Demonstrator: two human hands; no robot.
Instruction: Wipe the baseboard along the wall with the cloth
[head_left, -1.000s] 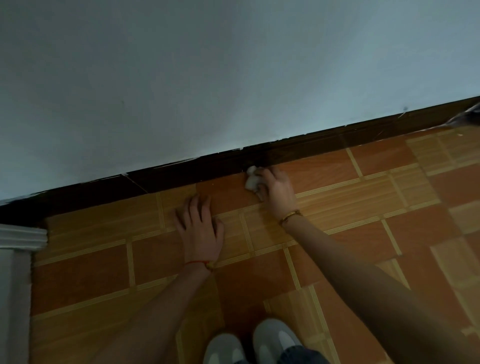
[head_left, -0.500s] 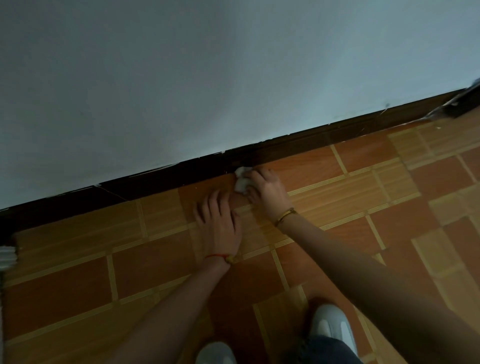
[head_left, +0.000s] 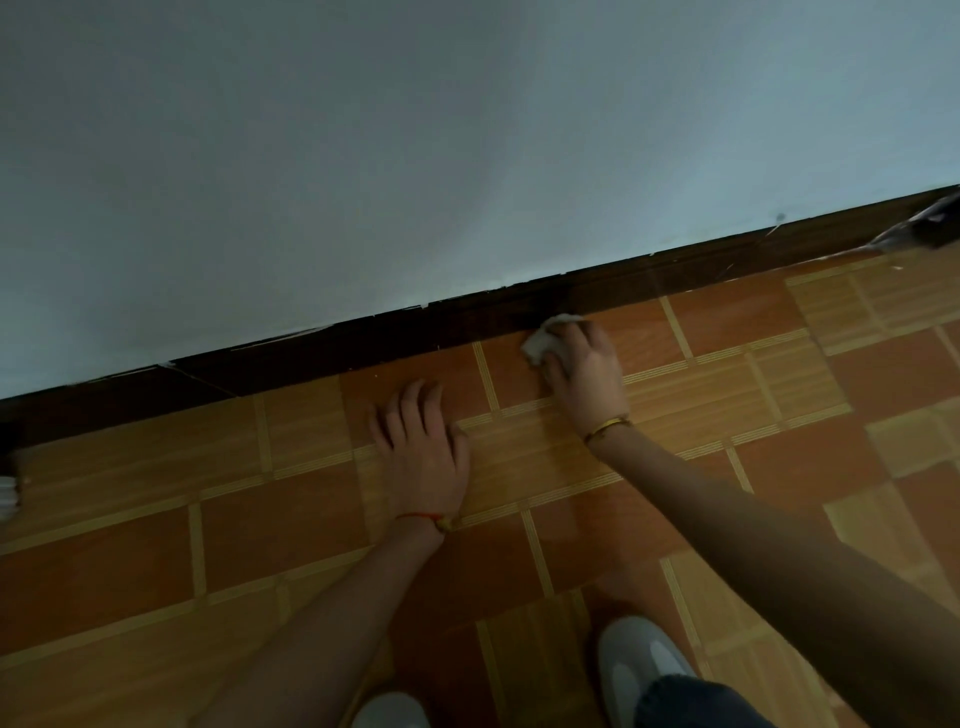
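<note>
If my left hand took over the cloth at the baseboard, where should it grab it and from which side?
Probably the loose crumpled end of the cloth that pokes out left of the right hand. Come from the left along the floor: that end is bare, the rest is bunched under the fingers against the baseboard, and the left hand rests flat on that side.

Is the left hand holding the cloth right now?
No, the left hand lies flat on the floor tiles, while the right hand holds the cloth against the baseboard.

Dark wood baseboard (head_left: 467, 322); glossy tile floor (head_left: 727, 322); matt wall (head_left: 467, 156).
</note>
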